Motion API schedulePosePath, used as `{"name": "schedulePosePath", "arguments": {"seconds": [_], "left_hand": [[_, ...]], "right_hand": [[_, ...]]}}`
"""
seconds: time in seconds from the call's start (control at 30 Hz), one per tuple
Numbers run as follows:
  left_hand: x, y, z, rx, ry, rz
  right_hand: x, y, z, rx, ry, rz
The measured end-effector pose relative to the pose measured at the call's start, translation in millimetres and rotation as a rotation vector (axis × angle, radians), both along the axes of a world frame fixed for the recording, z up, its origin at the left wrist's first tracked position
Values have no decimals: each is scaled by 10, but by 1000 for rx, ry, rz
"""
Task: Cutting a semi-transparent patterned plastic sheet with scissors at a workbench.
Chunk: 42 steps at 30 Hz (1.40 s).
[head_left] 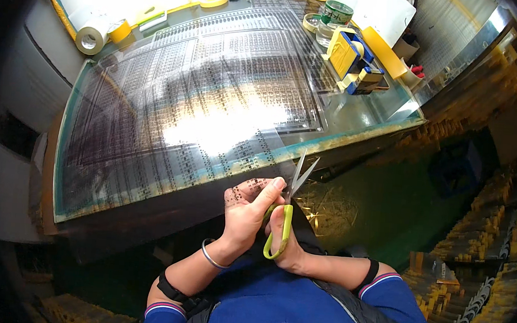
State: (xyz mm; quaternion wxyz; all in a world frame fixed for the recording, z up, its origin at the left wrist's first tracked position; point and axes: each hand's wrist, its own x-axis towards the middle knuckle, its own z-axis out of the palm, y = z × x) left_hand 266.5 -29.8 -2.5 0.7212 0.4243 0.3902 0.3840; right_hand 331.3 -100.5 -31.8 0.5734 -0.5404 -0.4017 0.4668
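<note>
A clear film sheet [209, 167] with rows of small black print overhangs the near edge of a glass-topped table [358, 133]. My left hand [243, 215] pinches the sheet's near right edge, thumb on top, and its fingers show through the film. Close against it, my right hand [286, 239] is closed on scissors [286, 218] with lime-green handles. Their blades are spread apart and point up past my left thumb, to the right of the film. Part of the right hand's fingers is hidden behind the handles and the left hand.
At the table's right stands a blue tape dispenser [362, 78] beside yellow sheets [343, 53] and a clear jar [333, 21]. Tape rolls [91, 40] sit at the far left. A bright glare covers the film's middle. Green floor [388, 208] shows below right.
</note>
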Motion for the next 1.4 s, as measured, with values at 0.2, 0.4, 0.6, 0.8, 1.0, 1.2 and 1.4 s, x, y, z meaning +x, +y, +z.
{"name": "schedulePosePath", "arguments": {"seconds": [0.2,0.4,0.6,0.8,1.0,1.2,1.4], "left_hand": [[-119,14,130,-120,-16,-110],[-249,6,27,-4,-14,-83],[-435,-98,-60,-42,-92,-145],[-753,-439,-226,-32,-314,-337],[-840,-599,-292,-18,-21,-365],[-1381,-561,-380,146,53,199],[-1843,-315,-277,96,-261,1009]], "right_hand": [[25,-33,-11,29,39,10],[115,-266,-65,-60,539,199],[482,-229,95,-56,366,174],[533,635,743,224,34,42],[465,1106,823,225,-242,1],[463,718,703,311,140,-222],[419,475,481,51,285,-91]]}}
